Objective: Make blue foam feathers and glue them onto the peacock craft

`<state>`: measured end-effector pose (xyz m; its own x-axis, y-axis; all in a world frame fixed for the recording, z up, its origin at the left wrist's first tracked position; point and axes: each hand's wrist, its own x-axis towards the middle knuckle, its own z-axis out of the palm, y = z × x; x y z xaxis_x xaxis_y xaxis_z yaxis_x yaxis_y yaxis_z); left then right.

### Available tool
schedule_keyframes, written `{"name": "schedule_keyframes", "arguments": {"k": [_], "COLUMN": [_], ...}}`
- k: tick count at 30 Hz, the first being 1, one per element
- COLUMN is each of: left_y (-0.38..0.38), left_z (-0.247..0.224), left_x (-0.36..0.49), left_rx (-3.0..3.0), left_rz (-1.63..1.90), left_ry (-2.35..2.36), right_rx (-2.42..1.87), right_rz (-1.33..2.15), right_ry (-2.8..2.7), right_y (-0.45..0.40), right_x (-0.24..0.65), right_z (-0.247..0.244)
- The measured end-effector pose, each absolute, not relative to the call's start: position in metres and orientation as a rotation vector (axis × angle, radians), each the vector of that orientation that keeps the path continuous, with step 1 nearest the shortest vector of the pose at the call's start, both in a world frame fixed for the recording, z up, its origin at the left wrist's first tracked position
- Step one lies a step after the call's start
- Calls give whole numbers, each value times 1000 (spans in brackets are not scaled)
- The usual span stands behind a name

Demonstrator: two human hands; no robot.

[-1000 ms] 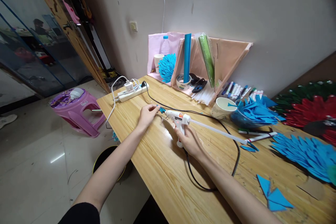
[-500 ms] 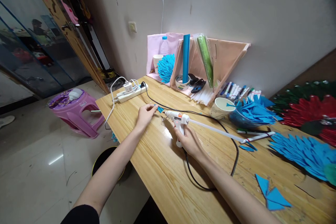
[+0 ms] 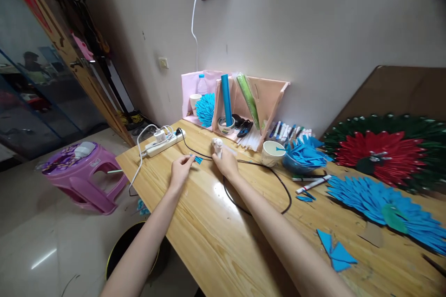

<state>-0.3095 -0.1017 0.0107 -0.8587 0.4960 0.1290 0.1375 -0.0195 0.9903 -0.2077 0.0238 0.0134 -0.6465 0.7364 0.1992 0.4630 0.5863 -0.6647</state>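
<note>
My left hand [image 3: 180, 171] is above the wooden table [image 3: 205, 222], its thumb and fingertips pinching a small folded blue piece [image 3: 198, 159]. The piece sticks out to the right of the fingertips. To the right, my right hand [image 3: 227, 164] is closed round a white hot glue gun [image 3: 217, 145]. The gun now points away from me, its handle hidden by the hand. A black cord [image 3: 265, 165] loops over the table around my right wrist. The gun's nozzle is apart from the blue piece.
A white power strip [image 3: 163, 144] lies at the table's left edge, a pink organizer [image 3: 277, 102] at the back. Right are a paper cup [image 3: 272, 154], a bowl of blue pieces [image 3: 302, 165], markers [image 3: 313, 184] and a blue petalled craft [image 3: 369, 199]. A purple stool [image 3: 87, 185] stands left.
My right hand has swung the glue gun away from the blue piece, turning it to face the back of the table. My left hand still pinches the piece. The view has shifted to the right.
</note>
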Motion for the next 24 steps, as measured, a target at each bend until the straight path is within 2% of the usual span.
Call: {"name": "schedule_keyframes", "arguments": {"k": [5,10,18,24], "left_y": [-106,-93,-23,11], "left_z": [13,16,26,21], "left_x": [-283,-230,-113,-40], "left_rx": [672,784,946,1021], "left_rz": [1921,1797,1386,1402], "left_ry": [1946,1794,1517,1331], "right_rx": [-889,-671,-856,-1019], "right_rz": [793,794,679,589], "right_ry": [-2387,-2234,-2082,-1860], "right_y": [19,18,18,21], "right_x": [-190,-91,74,130], "right_z": [14,20,16,5]}}
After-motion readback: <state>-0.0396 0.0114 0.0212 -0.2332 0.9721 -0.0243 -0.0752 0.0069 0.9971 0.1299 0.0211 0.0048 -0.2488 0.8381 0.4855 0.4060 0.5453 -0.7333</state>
